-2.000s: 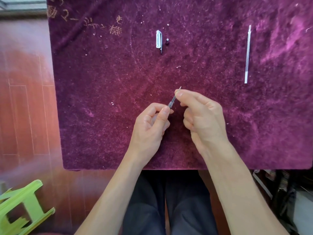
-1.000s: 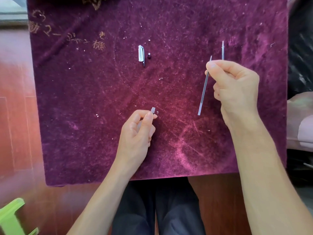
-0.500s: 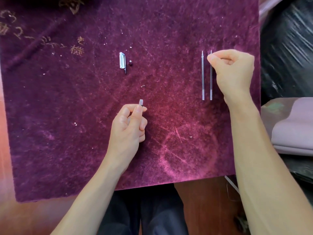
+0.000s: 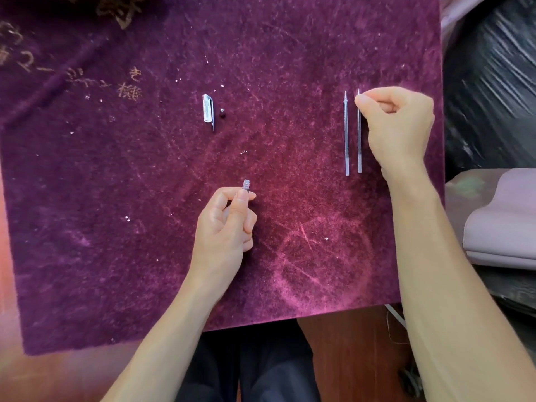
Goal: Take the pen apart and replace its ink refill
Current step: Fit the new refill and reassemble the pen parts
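Note:
On the purple velvet mat (image 4: 116, 227), two thin ink refills lie side by side at the right: one refill (image 4: 346, 134) lies free, and the other refill (image 4: 359, 140) is pinched near its tip by my right hand (image 4: 397, 126). My left hand (image 4: 226, 227) is closed around the pen barrel, of which only the threaded end (image 4: 246, 184) sticks out above my thumb. The pen cap with its clip (image 4: 208, 111) and a tiny dark part (image 4: 222, 114) lie at the mat's upper middle.
The mat's right edge runs just past my right hand, with black plastic (image 4: 490, 82) and a pale cushion (image 4: 504, 221) beyond it. Gold writing (image 4: 127, 88) marks the mat's upper left. My knees are below the near edge.
My right hand pulled the refill out of the barrel, carried it right and laid it down beside the other refill. My left hand kept the barrel. The view shifted right.

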Tool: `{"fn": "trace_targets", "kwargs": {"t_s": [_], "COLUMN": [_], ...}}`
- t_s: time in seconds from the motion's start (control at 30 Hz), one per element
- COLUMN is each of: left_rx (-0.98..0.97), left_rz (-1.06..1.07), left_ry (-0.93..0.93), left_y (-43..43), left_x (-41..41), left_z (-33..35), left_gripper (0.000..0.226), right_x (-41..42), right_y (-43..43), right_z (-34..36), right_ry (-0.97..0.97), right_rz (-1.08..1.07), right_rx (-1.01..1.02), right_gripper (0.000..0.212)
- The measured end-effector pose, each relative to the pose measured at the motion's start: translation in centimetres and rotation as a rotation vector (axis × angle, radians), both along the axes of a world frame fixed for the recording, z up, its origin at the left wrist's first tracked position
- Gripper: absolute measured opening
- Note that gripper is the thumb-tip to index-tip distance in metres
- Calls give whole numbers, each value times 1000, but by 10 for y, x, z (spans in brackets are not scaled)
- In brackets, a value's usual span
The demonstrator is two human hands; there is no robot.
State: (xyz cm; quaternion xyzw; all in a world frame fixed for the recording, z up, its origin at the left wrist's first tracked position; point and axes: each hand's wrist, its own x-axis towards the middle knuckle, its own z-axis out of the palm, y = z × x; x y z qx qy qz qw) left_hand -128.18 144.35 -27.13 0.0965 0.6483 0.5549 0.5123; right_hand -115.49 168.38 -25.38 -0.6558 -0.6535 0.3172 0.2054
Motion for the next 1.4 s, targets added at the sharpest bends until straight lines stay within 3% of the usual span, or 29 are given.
{"fn": "trace_targets", "kwargs": {"t_s": [0.23, 0.73, 1.13, 1.23, 1.4], "left_rx": [3, 22, 16, 10, 9], "left_rz": [2, -8, 3, 4, 12], "left_ry": [-39, -33, -13, -15, -25], "left_y": [1, 0, 0, 1, -2], "left_x": [-2, -3, -1, -1, -1], "left_z": [1, -2, -2, 0, 3], "left_gripper": [21, 21, 20, 20, 20], "right_x": [-9, -20, -25, -22, -27], "right_y": [-1, -1, 2, 2, -21], "right_z": [6, 6, 17, 25, 32], "right_ry": [-88, -201, -319, -260, 63], "right_rz": [85, 43, 109, 143, 150], "right_rx": [9, -60, -77, -72, -191], "right_gripper": [17, 20, 38, 35, 32]}}
